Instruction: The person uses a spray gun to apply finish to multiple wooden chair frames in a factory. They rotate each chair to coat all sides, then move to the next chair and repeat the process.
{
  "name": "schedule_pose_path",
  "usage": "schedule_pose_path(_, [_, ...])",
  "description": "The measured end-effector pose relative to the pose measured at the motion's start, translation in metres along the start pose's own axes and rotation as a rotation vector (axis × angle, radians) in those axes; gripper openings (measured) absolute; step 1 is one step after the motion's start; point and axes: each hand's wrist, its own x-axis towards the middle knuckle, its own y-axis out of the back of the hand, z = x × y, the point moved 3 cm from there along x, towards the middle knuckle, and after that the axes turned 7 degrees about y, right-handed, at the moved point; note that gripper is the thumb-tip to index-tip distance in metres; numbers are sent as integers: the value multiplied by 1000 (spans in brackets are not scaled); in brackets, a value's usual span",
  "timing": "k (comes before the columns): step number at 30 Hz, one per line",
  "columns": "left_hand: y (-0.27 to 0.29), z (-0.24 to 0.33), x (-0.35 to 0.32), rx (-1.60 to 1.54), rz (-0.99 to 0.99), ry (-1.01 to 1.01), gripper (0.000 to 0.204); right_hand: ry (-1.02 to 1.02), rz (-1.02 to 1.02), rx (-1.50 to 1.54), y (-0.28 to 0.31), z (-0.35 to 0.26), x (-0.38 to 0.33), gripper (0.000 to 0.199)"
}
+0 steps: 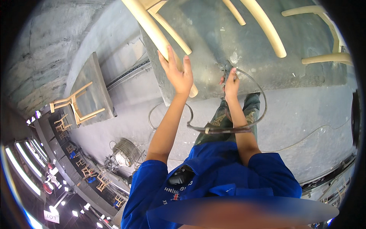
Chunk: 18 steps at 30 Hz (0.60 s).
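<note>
Left hand (178,74) steadies chair leg (160,38); right hand (230,86) grips tool (227,70).

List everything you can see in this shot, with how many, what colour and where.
wooden chair frame: one, pale wood, upturned on the near grey platform, its legs pointing toward the camera
grey platform: one, grey, top centre
small tool: one, dark, in the right hand; kind unclear
hose: one, dark, looping from the tool past the right forearm
second chair frame: one, pale wood, on another grey slab at left
more chair frames: several, pale, lower left
fan: one, metal cage, floor at lower left
left hand: resting on a chair leg
right hand: gripping the tool
shirt: one, blue, bottom centre
</note>
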Motion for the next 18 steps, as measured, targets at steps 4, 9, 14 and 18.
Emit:
schedule_pose_path(4, [2, 0, 19, -18, 23, 31, 68, 312, -179, 148, -23, -45, -22, 75])
schedule_pose_path(9, [4, -1, 39, 52, 5, 47, 63, 642, -396, 351, -70, -121, -3, 70])
schedule_pose_path(14, [5, -2, 54, 111, 12, 58, 61, 814, -107, 160, -69, -148, 52, 65])
schedule_pose_path(18, [6, -5, 60, 124, 24, 15, 55, 898, 122, -45, -45, -138, 78, 63])
